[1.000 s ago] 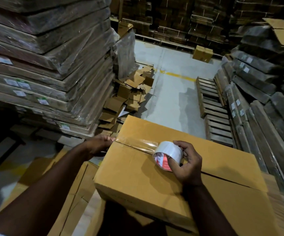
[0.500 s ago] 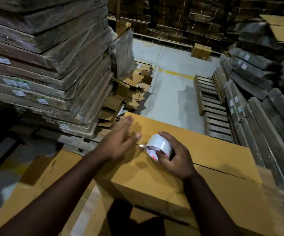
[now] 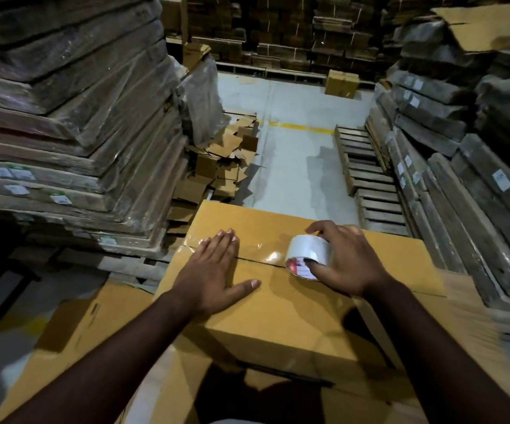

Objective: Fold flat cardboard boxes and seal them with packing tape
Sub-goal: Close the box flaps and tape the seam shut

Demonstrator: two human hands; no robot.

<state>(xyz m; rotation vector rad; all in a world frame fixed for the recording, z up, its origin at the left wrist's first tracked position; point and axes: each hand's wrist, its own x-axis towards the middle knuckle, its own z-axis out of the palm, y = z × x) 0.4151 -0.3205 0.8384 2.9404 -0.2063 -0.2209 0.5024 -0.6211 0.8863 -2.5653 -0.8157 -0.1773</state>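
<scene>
A folded brown cardboard box (image 3: 278, 304) stands in front of me with its top flaps closed. A strip of clear tape (image 3: 256, 252) lies along the centre seam from the left edge. My left hand (image 3: 217, 270) rests flat on the taped seam with fingers spread. My right hand (image 3: 345, 258) grips a white roll of packing tape (image 3: 307, 255) with a red inner label, held on the seam further right. The seam to the right of the roll is bare.
Flat cardboard sheets (image 3: 73, 328) lie under and left of the box. Tall wrapped stacks of flat cartons (image 3: 70, 117) rise on the left, more stacks (image 3: 461, 133) on the right. Cardboard scraps (image 3: 220, 166) and wooden pallets (image 3: 370, 179) flank the grey floor aisle (image 3: 296, 154). A small box (image 3: 341, 84) stands far back.
My left hand left the box's left edge and now presses flat on the taped seam. My right hand keeps the roll on the seam. The camera view shifted.
</scene>
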